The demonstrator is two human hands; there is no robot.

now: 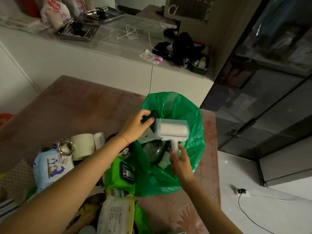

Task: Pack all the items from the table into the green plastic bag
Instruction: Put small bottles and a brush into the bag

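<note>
Over the green bag (190, 115), right hand (181, 163) grips lint roller (171, 130), contents murky.

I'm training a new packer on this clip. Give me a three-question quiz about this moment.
1. Which hand holds the lint roller by its handle?
2. True or false: the lint roller is above the green plastic bag's open mouth.
3. What is the left hand doing? A) gripping the bag's rim B) lifting the tape roll

Key: 1. The right hand. 2. True. 3. A.
</note>
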